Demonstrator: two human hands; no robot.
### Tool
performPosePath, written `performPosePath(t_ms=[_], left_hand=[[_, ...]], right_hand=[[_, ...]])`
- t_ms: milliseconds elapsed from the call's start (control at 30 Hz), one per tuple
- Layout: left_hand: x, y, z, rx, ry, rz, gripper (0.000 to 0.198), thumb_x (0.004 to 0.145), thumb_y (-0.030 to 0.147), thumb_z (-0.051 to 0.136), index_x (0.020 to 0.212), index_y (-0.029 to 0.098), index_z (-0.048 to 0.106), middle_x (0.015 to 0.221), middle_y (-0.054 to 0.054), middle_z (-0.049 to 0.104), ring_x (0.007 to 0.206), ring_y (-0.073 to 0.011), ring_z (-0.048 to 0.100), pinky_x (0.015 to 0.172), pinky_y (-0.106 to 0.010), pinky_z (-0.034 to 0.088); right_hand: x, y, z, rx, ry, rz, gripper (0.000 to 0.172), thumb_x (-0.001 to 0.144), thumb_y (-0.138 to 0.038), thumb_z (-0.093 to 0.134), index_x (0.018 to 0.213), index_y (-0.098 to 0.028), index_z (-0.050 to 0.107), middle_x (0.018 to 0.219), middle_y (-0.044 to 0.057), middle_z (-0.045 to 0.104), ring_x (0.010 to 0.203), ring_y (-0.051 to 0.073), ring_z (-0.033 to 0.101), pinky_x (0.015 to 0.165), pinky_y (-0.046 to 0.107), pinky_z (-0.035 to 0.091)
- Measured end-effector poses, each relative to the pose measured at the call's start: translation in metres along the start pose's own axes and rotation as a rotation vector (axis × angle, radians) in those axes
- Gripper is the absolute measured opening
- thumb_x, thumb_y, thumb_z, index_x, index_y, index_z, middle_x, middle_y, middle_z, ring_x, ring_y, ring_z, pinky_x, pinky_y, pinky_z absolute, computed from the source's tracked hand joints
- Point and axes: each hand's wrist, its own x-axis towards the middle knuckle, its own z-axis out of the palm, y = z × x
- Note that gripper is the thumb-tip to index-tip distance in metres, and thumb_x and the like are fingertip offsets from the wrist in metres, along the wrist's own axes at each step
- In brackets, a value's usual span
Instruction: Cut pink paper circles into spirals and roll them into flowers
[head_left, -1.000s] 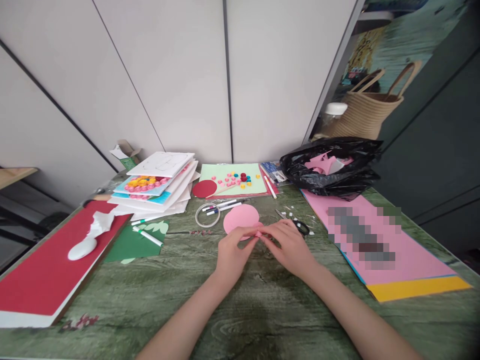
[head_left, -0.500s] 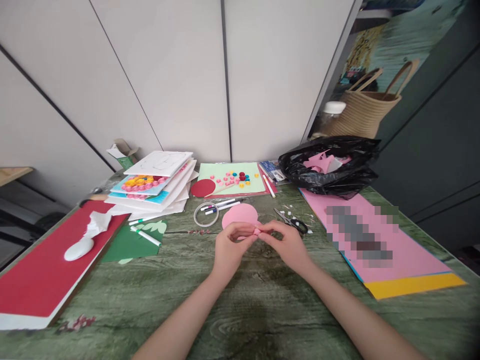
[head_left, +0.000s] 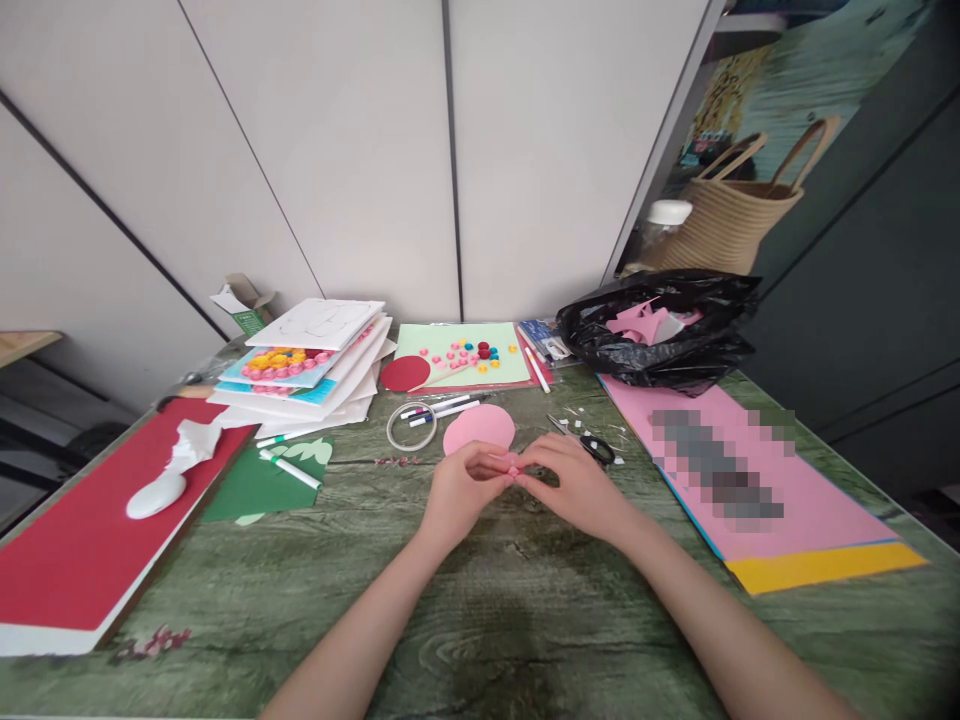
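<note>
Small pink paper roll (head_left: 514, 468) pinched btwn both hands — left hand (head_left: 459, 490), right hand (head_left: 577, 485) — fingertips closed on it.

Left hand (head_left: 457, 487) and right hand (head_left: 574, 484) pinch pink paper piece (head_left: 514, 468).

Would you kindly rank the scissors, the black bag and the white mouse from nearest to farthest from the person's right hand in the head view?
1. scissors: just beyond the right hand, slightly right.
2. black bag: farther back, to the right.
3. white mouse: far left, on the red sheet.
</note>
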Motion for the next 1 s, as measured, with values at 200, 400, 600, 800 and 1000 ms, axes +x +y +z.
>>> performPosePath(t_ms=[200,400,600,800,1000], left_hand=[[0.001,-0.004,-0.001,-0.123,0.013,-0.014,0.024,0.058,0.017,0.076,0.079,0.014,0.065,0.079,-0.005,0.071,0.075,-0.0146,0.066,0.075,-0.027,0.053],[-0.001,-0.007,0.002,-0.214,0.065,-0.041,0.026,0.058,0.019,0.076,0.08,0.015,0.063,0.078,-0.004,0.071,0.076,-0.0144,0.066,0.076,-0.027,0.052],[0.001,-0.006,0.002,-0.118,0.039,-0.017,0.025,0.06,0.014,0.072,0.083,0.015,0.062,0.075,-0.002,0.069,0.072,-0.0132,0.065,0.073,-0.026,0.052],[-0.004,0.0,0.004,0.244,0.036,0.149,0.024,0.065,0.009,0.063,0.088,0.017,0.063,0.079,-0.002,0.069,0.071,-0.0128,0.064,0.072,-0.026,0.052],[-0.006,0.005,0.005,0.241,0.058,0.191,0.021,0.068,0.012,0.063,0.088,0.018,0.064,0.081,-0.002,0.07,0.072,-0.013,0.065,0.071,-0.025,0.052]], right_hand=[[0.001,-0.001,0.003,0.112,0.053,0.071,0.007,0.08,-0.026,0.061,0.083,-0.022,0.066,0.081,0.001,0.066,0.08,0.016,0.059,0.075,0.031,0.043],[-0.001,-0.004,0.01,0.16,0.115,0.119,0.006,0.082,-0.023,0.058,0.083,-0.021,0.065,0.082,0.002,0.065,0.081,0.017,0.058,0.075,0.031,0.043],[-0.001,-0.003,0.011,0.089,0.087,0.047,0.007,0.082,-0.021,0.057,0.084,-0.021,0.064,0.084,0.002,0.066,0.083,0.018,0.056,0.077,0.033,0.041],[-0.003,-0.005,0.008,-0.12,0.047,-0.047,0.011,0.079,-0.019,0.059,0.088,-0.022,0.063,0.086,0.002,0.066,0.085,0.019,0.054,0.08,0.036,0.037],[-0.003,-0.004,0.007,-0.172,0.095,-0.083,0.008,0.083,-0.022,0.056,0.087,-0.022,0.063,0.085,0.003,0.065,0.085,0.019,0.054,0.083,0.037,0.036]])
